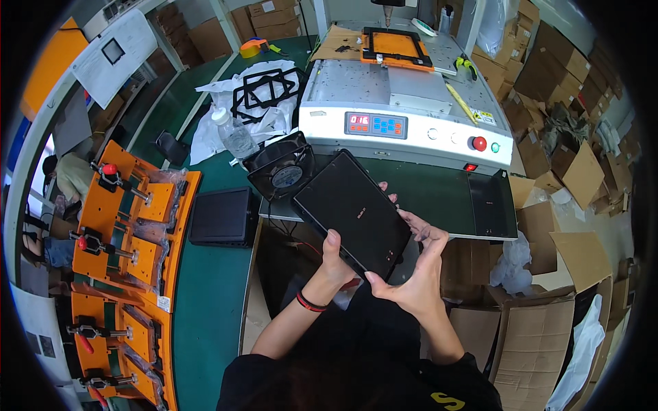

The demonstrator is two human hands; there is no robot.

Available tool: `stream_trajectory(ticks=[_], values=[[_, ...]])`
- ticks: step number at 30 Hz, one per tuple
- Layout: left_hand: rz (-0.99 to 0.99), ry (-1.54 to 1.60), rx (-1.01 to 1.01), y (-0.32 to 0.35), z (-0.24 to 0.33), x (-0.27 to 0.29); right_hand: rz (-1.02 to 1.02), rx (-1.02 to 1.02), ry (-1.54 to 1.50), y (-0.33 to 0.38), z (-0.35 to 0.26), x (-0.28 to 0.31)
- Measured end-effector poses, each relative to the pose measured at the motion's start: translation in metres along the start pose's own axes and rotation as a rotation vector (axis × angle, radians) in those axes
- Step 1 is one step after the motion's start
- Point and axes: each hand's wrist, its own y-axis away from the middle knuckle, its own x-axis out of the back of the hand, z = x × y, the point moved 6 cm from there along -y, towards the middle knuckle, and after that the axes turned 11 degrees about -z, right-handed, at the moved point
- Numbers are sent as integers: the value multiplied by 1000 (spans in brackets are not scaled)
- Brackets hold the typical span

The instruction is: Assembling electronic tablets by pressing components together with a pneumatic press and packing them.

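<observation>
A flat black rectangular device casing (353,209) with small markings is tilted in front of me, held in both hands. My left hand (334,264) grips its lower left edge, the thumb on the face and the other fingers hidden underneath. At the lower right corner, my right hand (418,274) is closed round the edge with thumb and fingers. Just beyond the casing's left end stands a black fan (284,175). A stack of similar black casings (221,218) lies on the green table to the left.
A white bench machine (411,133) with a control panel stands ahead, bearing an orange fixture (395,49). Orange clamp jigs (133,260) line the left side. Black frames (267,92) and a clear bottle (234,133) are near the fan. Open cardboard boxes (538,335) crowd the right.
</observation>
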Motion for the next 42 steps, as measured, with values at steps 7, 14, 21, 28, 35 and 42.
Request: stream_trajectory(ticks=[7, 14, 21, 28, 35, 42], values=[[22, 24, -13, 7, 0, 3, -18, 9, 36, 2, 1, -4], [34, 19, -13, 10, -3, 4, -46, -24, 54, 6, 0, -4], [25, 16, -22, 11, -4, 6, -48, -22, 80, 9, -2, -4], [-24, 116, -52, 14, -3, 6, -51, -44, 71, 8, -5, -8], [-157, 215, 95, 21, 1, -1, 36, -41, -31, 8, 2, -3], [320, -325, 9, 35, 24, 37, -189, -382, -744, 12, 39, -28]])
